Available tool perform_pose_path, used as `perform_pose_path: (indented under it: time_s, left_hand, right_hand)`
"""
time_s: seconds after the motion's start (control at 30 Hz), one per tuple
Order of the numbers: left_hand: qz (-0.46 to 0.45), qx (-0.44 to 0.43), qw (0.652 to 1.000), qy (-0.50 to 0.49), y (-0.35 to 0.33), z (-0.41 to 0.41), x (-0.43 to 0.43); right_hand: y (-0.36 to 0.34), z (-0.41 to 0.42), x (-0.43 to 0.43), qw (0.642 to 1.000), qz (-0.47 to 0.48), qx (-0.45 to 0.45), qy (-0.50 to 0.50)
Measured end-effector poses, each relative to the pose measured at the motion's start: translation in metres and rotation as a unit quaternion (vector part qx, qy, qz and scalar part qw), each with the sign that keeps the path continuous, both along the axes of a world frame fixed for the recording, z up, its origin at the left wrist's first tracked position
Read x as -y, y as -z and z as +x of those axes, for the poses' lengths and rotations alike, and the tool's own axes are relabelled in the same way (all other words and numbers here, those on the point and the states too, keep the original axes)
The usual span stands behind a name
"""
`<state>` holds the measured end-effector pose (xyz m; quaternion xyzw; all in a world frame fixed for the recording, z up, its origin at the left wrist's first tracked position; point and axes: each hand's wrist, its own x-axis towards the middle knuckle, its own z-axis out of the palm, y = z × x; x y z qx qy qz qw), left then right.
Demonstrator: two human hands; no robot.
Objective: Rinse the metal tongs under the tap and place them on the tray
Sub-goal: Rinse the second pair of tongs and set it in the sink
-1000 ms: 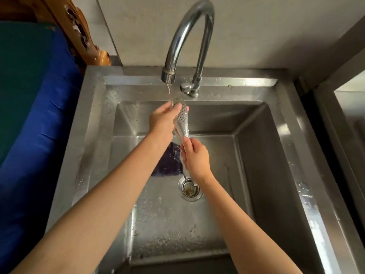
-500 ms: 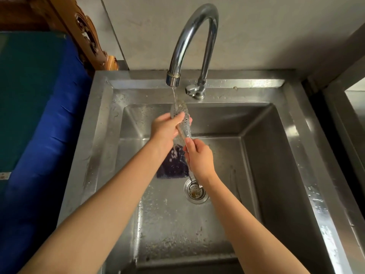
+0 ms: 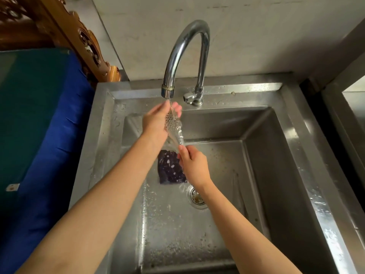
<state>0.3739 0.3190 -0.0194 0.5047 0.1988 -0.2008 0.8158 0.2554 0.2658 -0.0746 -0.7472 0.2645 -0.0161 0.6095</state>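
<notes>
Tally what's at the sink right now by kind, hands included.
Metal tongs: 1
Hands: 2, left hand and right hand, both holding the tongs
Tap: 1, running
Dark purple pad on the sink floor: 1
Drain strainer: 1
Sink: 1
Total: 7

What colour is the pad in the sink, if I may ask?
Pad: dark purple, pale flecks; head view.
</notes>
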Motion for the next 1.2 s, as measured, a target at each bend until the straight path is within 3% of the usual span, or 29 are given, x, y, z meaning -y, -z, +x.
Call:
perform_pose_path:
  time_s: [0.07,0.23,0.47,0.63,0.73,0.83,1.07,1.2]
  left_hand:
    - [-0.02,-0.003,0.999,-0.025,0.0,0.001,0.005]
    - [0.054,0.021,0.994,0.09,0.018,-0.031,0.009]
    - [-0.016,0.002,1.0,0.015,0.002,-0.005,0.02]
    - [0.024,0.053,0.992,0.108,0.015,-0.026,0.01]
    - [0.057,0.047,0.995,0.059,0.012,-0.009,0.006]
    - [-0.009,0.007,0.999,-0.041,0.003,0.002,0.015]
    - [0.08,0.063,0.987,0.122,0.014,-0.024,0.016]
    - [0.055,0.037,0.997,0.047,0.006,0.001,0.011]
  right_hand:
    - [0.001,-0.001,0.001,1.0,0.011,-0.001,0.004]
    - [-0.001,0.006,0.011,0.999,0.017,0.002,0.027]
    - [-0.003,0.011,0.004,0.999,0.013,0.002,0.033]
    - [-0.002,0.011,0.014,1.0,0.004,0.002,0.03]
    - [-0.001,0.01,0.012,1.0,-0.007,-0.009,0.021]
    - [-0.001,0.01,0.006,1.0,0.001,-0.009,0.021]
    - [-0.003,0.013,0.017,0.998,0.006,0.001,0.058]
    - [-0.001,0.006,0.013,0.999,-0.02,-0.003,0.031]
